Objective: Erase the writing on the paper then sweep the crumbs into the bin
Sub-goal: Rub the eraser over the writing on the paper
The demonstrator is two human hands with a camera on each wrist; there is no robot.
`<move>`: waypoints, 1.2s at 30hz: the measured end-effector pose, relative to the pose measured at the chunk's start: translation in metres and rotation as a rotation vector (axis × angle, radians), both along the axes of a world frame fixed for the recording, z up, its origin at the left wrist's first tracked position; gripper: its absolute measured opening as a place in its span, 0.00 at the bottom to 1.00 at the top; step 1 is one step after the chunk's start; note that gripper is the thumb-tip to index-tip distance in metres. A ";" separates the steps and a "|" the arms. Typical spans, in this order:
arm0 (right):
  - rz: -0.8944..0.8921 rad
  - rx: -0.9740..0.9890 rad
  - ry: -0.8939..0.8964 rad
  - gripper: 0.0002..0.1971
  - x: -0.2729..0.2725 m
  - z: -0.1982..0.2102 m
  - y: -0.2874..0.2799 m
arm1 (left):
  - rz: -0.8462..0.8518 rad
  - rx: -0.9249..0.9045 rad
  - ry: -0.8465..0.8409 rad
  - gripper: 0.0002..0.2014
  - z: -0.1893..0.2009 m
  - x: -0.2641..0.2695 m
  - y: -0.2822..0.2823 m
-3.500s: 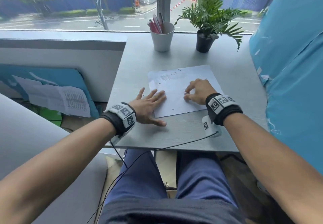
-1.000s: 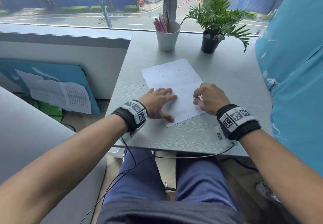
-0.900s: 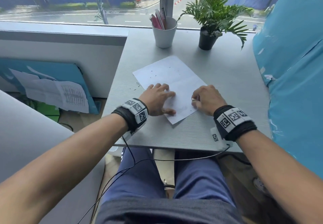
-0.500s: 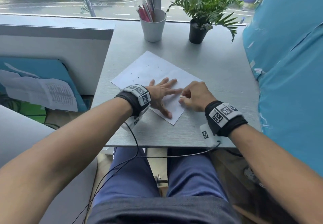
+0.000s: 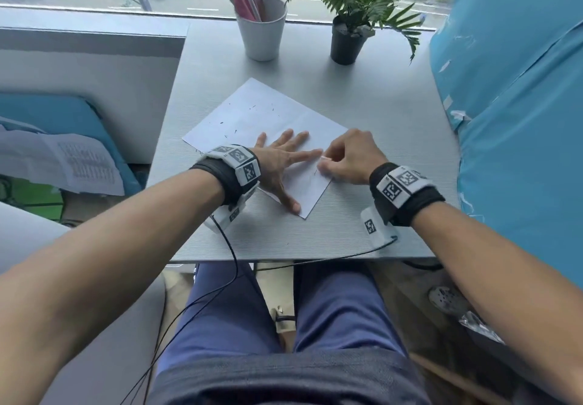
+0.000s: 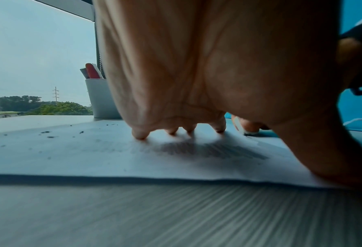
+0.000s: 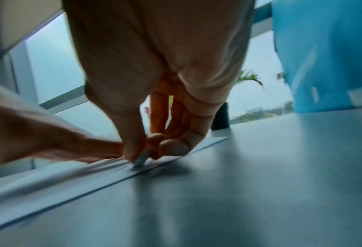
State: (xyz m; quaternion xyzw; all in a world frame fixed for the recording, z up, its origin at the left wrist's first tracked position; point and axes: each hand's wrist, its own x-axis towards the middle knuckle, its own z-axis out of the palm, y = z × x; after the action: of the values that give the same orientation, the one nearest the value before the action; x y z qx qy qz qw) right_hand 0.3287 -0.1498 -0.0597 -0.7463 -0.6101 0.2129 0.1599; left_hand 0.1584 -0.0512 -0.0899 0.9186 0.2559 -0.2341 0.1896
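A white sheet of paper (image 5: 262,114) lies turned at an angle on the grey desk (image 5: 362,104). Dark eraser crumbs (image 5: 235,130) speckle its far half, and the crumbs (image 6: 48,134) show in the left wrist view too. My left hand (image 5: 284,164) lies flat with spread fingers, pressing the paper (image 6: 91,158) down. My right hand (image 5: 344,158) pinches a small white eraser (image 5: 325,159) and holds it against the paper (image 7: 70,177) near its right edge. The eraser (image 7: 140,159) tip touches the sheet beside a faint pencil mark. No bin is in view.
A white cup of pens (image 5: 262,29) and a small potted plant (image 5: 350,25) stand at the desk's far edge by the window. A blue covered surface (image 5: 520,104) rises along the right. Blue board and printed papers (image 5: 63,158) lie left, below desk level.
The paper has been rotated clockwise on the desk and the writing at its top is gone. Both hands have shifted with it; the left hand now lies further across the sheet.
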 end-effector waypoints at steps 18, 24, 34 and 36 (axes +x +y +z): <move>0.046 -0.011 0.021 0.07 -0.002 -0.004 -0.003 | 0.011 0.007 0.025 0.69 0.004 0.001 -0.004; 0.025 -0.013 0.043 0.07 0.004 -0.002 0.004 | 0.008 0.010 0.013 0.69 0.004 0.002 -0.003; 0.041 0.013 0.008 0.06 -0.001 0.001 0.006 | 0.013 0.005 0.004 0.70 0.001 0.000 -0.003; 0.205 -0.066 0.006 0.06 -0.026 -0.001 -0.008 | 0.013 -0.002 0.006 0.70 0.000 0.000 -0.003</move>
State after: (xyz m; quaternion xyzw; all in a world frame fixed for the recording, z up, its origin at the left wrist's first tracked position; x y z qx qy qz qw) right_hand 0.3025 -0.1581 -0.0612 -0.6841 -0.6754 0.2505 0.1146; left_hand 0.1581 -0.0541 -0.0901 0.9161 0.2620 -0.2358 0.1912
